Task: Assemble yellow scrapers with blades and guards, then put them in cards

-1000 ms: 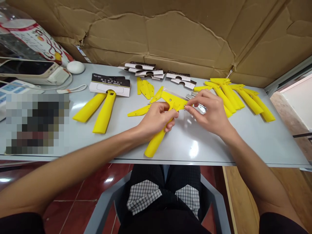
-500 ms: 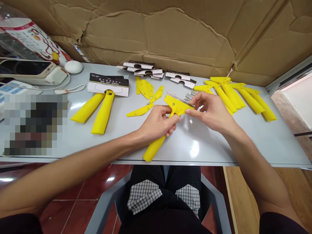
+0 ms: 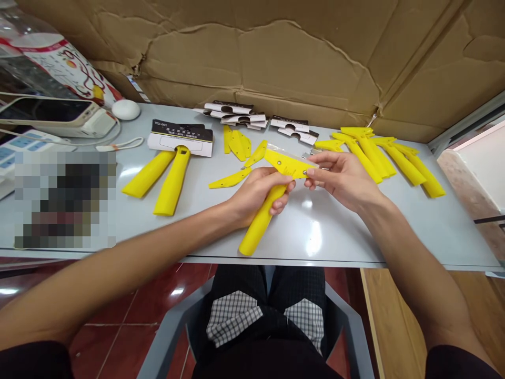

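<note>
A yellow scraper (image 3: 260, 225) with a thin blade along its head slants over the near part of the table. My left hand (image 3: 258, 193) is closed round the top of its handle. My right hand (image 3: 341, 176) pinches the right end of the scraper head, the thumb beside a small screw and the fingers behind. A second screw shows at the head's left side. Loose yellow cover plates (image 3: 239, 145) lie just beyond my left hand. Small metal parts (image 3: 310, 152) lie partly hidden behind my right fingers.
Several yellow scraper handles (image 3: 379, 152) lie at the right. Two scrapers (image 3: 171, 181) with a black-and-white card sleeve (image 3: 181, 138) rest at the left. More folded card sleeves (image 3: 236, 113) stand along the cardboard wall (image 3: 300, 63). A phone (image 3: 51, 110) and a white mouse (image 3: 126, 109) are far left.
The scraper has turned in my left hand, so its head shows a smooth yellow face with two screws. My right thumb has moved onto this face near the right screw.
</note>
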Demonstrator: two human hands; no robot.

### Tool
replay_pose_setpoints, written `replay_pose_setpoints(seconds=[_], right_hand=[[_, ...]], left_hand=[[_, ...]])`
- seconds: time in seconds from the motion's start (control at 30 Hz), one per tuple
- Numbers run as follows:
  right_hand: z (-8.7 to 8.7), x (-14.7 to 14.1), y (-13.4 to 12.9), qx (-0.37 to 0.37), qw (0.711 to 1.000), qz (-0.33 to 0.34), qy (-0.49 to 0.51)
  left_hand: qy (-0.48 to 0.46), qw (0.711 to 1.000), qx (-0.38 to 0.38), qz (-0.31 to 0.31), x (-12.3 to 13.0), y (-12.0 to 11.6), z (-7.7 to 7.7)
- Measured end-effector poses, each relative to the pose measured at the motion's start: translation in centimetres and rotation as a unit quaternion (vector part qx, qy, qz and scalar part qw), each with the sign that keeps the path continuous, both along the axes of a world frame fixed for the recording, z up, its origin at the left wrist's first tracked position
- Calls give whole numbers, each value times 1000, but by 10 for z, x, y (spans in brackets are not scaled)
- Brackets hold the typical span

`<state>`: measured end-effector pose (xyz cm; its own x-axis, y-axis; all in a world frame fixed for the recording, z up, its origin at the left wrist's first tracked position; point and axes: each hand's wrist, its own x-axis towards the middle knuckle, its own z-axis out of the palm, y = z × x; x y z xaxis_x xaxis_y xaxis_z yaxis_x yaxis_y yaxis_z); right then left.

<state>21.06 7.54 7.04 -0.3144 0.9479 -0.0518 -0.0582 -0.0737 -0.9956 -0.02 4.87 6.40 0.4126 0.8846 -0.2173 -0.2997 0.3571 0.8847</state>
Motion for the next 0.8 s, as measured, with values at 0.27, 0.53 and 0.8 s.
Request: replay_pose_setpoints(seconds=[0.27,0.53,0.8], right_hand=[[-7,0,3,0,1000,-2,7],[8,24,10,278,900,-176,-286],[-26,68,38,319,772,-94,-542]], left_hand=[[-20,1000,-18,-6,-1,5,-11],[23,1000,11,18,-3,7,-4],[25,995,-25,89,-4,16,7]])
